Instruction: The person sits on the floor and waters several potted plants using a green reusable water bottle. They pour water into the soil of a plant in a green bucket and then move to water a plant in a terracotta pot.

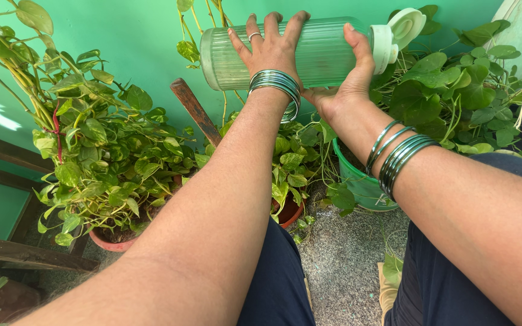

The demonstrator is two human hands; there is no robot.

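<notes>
At far left a leafy plant fills a terracotta pot [111, 241] on the floor. The left hand [271, 47] and right hand [348, 81] both grip a ribbed, pale-green clear bottle [315, 54], held sideways above the plants. Its open flip cap [401, 30] points right, over a green pot [360, 187].

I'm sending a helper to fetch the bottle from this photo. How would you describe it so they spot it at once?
Against the green wall, above the potted plants, both hands hold it sideways: the left hand over its middle, the right hand near the cap. It is the ribbed, clear pale-green bottle with a flipped-open white lid, the only non-plant thing up there.
</notes>
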